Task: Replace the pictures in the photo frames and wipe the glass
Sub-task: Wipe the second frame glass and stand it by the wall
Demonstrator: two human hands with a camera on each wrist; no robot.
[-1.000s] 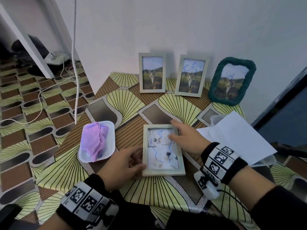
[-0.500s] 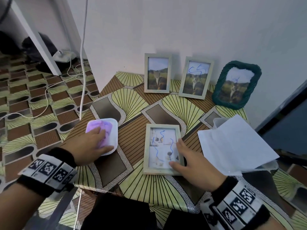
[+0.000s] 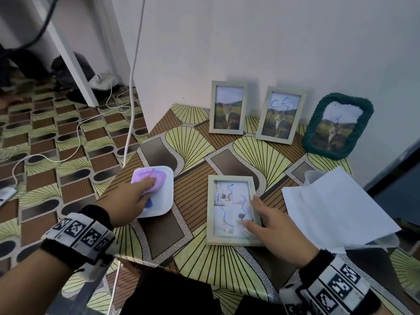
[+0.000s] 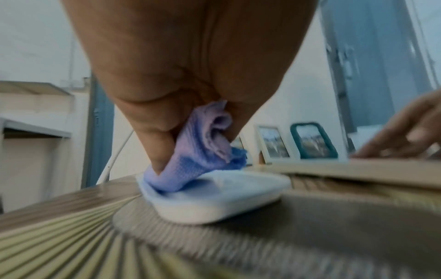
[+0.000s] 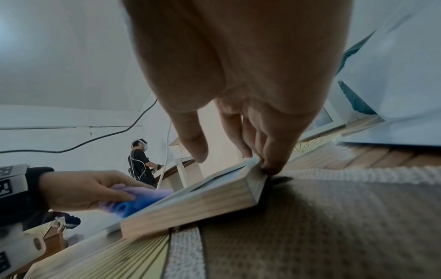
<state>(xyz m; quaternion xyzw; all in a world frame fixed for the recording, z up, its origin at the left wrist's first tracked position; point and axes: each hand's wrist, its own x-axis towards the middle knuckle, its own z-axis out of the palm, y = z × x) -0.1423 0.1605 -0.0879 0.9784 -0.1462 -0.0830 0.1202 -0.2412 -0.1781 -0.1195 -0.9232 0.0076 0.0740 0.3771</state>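
Note:
A pale wooden photo frame lies flat on the table, its glass scribbled with blue marker. My right hand rests on its right side, fingers straight along the edge and thumb over the glass. My left hand grips a purple-blue cloth that lies in a white foam tray; the left wrist view shows the cloth bunched between thumb and fingers. Against the wall stand two pale frames and a green woven frame, the last two marked with blue.
White paper sheets lie over a clear container at the right of the table. A white cable hangs past the table's left corner, with more cables on the patterned floor. Another person stands far off.
My left hand left the flat frame's left edge, went to the tray and closed on the cloth. My right hand slid from the frame's top right down to its lower right side.

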